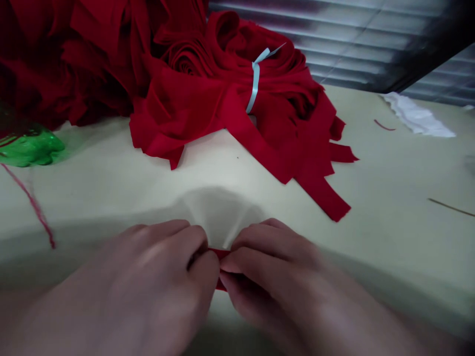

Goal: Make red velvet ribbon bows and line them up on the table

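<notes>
Close together at the lower middle, both my hands pinch a small piece of red fabric (219, 253). My left hand (159, 277) is closed with its fingers curled over the piece. From the other side my right hand (274, 272) grips it between thumb and fingers. Only a narrow part of the fabric shows between the hands; the rest is hidden under them. Beyond them on the table (378, 237) lies a bundle of red fabric strips (282, 94), bound with a pale blue tie (255, 81).
A large heap of red fabric (100, 54) fills the back left. Beside it sits a green plastic object (31, 148), with red thread (35, 205) hanging nearer me. A white scrap (417, 114) and a thin brown strand (451, 206) lie at right. Slatted blinds (334, 39) stand behind.
</notes>
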A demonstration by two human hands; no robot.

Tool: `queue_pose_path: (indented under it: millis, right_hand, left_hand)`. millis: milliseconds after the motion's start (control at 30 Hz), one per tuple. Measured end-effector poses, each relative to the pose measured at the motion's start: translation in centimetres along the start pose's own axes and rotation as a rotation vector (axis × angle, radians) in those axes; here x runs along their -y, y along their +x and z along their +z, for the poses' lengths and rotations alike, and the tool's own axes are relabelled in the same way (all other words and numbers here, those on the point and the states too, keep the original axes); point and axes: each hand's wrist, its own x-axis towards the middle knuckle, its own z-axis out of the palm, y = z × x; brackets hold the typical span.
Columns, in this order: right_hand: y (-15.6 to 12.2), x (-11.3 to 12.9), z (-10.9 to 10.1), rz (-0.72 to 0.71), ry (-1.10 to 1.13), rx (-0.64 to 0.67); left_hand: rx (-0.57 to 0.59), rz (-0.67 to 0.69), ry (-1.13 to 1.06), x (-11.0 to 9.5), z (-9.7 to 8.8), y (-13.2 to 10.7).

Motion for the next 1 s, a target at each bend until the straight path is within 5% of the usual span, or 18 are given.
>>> queue_pose_path:
  millis: [500,733,1000]
  right_hand:
    - [0.2,0.2,-1.0,0.007,0.049,0.002]
    - [0.5,-0.8,-1.9,0.166,0.265,0.057]
    - [0.9,0.2,-1.3,0.225,0.13,0.066]
  left_hand:
    - [0.058,-0.01,-0.079,0.7,-0.1,0.3]
    - [-0.026,-0.001,-0.086,0.6,-0.1,0.6]
    - [0.002,0.0,-0.108,0.7,0.1,0.2]
